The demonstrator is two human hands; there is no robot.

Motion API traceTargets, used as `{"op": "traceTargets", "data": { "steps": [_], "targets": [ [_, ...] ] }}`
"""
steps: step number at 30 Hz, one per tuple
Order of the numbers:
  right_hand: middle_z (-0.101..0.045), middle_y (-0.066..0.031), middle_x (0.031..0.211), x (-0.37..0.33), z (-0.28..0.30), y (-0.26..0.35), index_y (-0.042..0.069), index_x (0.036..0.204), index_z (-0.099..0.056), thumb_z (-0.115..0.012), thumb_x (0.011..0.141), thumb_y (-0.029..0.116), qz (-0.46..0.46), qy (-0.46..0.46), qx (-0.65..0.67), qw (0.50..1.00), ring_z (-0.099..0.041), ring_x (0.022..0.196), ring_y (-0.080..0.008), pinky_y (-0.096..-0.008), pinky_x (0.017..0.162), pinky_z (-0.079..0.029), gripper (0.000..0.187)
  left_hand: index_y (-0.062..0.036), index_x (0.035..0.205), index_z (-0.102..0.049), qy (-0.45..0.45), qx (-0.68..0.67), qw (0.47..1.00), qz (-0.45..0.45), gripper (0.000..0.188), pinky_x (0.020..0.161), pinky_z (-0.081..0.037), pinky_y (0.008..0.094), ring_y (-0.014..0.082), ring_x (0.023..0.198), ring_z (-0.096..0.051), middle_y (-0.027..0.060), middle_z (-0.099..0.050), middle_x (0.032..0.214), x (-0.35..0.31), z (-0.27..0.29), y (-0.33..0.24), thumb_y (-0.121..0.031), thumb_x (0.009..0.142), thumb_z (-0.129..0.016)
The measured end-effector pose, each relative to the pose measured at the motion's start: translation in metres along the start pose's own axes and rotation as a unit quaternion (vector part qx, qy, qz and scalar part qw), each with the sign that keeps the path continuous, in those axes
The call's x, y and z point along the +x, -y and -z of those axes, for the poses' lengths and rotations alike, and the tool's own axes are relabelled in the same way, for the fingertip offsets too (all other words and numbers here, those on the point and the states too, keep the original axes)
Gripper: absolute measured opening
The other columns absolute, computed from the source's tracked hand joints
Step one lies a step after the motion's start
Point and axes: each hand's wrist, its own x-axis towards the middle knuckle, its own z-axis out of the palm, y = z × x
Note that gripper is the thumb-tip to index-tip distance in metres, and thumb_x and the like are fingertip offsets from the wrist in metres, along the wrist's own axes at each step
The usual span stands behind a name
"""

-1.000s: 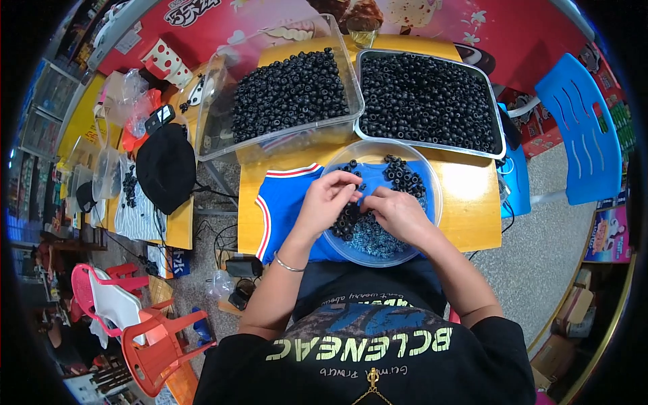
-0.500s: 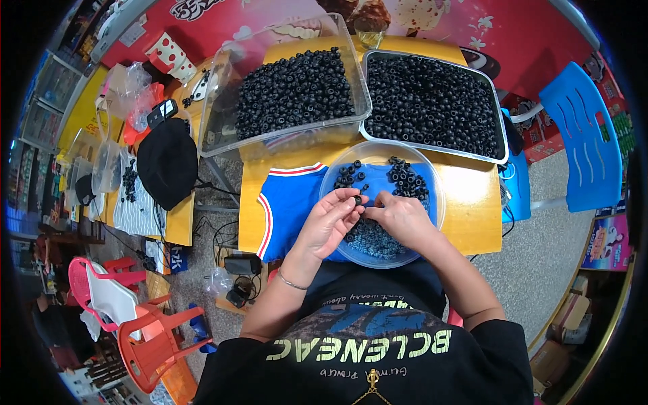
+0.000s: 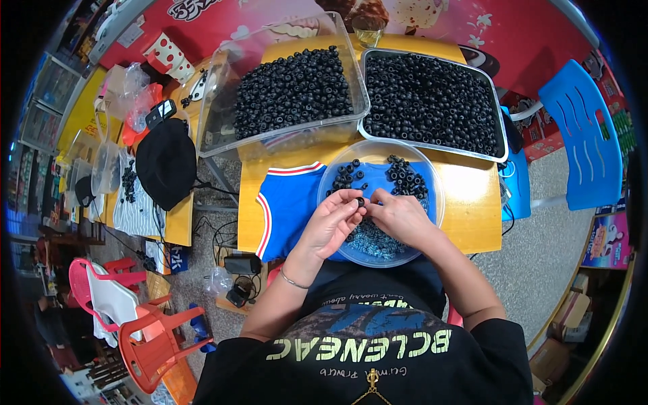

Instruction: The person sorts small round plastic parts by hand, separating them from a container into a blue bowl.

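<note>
Yellow wooden table (image 3: pixel 472 229), grey floor; red banner (image 3: pixel 283 17) behind. Left hand (image 3: pixel 331 226) and right hand (image 3: pixel 398 216) pinch one black bead (image 3: pixel 360 201) over clear bowl (image 3: pixel 432 202).

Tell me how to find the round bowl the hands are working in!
Look at the yellow table. At its near edge, on a blue cloth, sits the clear round bowl. The two bins behind it are rectangular and brim-full of black beads; it is round and only partly filled.
</note>
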Motion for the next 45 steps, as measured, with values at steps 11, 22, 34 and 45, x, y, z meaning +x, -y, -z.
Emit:
{"op": "traceTargets", "data": {
  "steps": [11, 22, 34, 45],
  "targets": [
    [-0.063, -0.0065, 0.072, -0.010, 0.028, 0.015, 0.004, 0.081, -0.059, -0.068, 0.071, 0.003, -0.143, -0.130, 0.280, 0.940, -0.057, 0.056, -0.0176, -0.0281, 0.052, -0.045, 0.013, -0.0031, 0.109, -0.058, 0.017, 0.005, 1.000, -0.009, 0.020, 0.077, -0.051, 0.0214, 0.0126, 0.087, -0.062, 0.0073, -0.063, 0.101, -0.006, -0.002, 0.003, -0.006, 0.089, -0.060],
    [-0.065, -0.0067, 0.077, -0.017, 0.032, 0.025, 0.005, 0.081, -0.066, -0.075, 0.069, 0.005, -0.057, -0.220, 0.249, 0.941, -0.065, 0.068, -0.0211, -0.0303, 0.057, -0.050, 0.015, -0.0011, 0.108, -0.061, 0.057, 0.047, 0.997, -0.033, 0.020, 0.076, -0.052, 0.0224, 0.0125, 0.084, -0.063, 0.0071, -0.065, 0.097, -0.013, -0.010, 0.012, -0.004, 0.088, -0.062],
    [-0.059, -0.0006, 0.083, -0.023, 0.026, 0.012, 0.003, 0.089, -0.056, -0.065, 0.080, 0.001, -0.234, -0.124, 0.481, 0.836, -0.059, 0.081, -0.0085, -0.0233, 0.069, -0.047, 0.013, -0.0010, 0.109, -0.062, 0.057, -0.017, 0.997, 0.051, 0.022, 0.076, -0.053, 0.0216, 0.0113, 0.081, -0.063, 0.0084, -0.066, 0.096, -0.016, -0.017, 0.008, -0.007, 0.088, -0.062],
    [-0.062, -0.0086, 0.093, -0.032, 0.038, 0.018, -0.003, 0.102, -0.058, -0.049, 0.092, 0.002, -0.285, -0.004, 0.649, 0.705, -0.063, 0.080, -0.0112, -0.0233, 0.075, -0.052, 0.014, -0.0019, 0.111, -0.062, 0.044, -0.004, 0.999, 0.024, 0.022, 0.076, -0.051, 0.0205, 0.0088, 0.082, -0.062, 0.0093, -0.066, 0.100, -0.017, -0.013, 0.007, -0.007, 0.090, -0.059]
  ]
}}
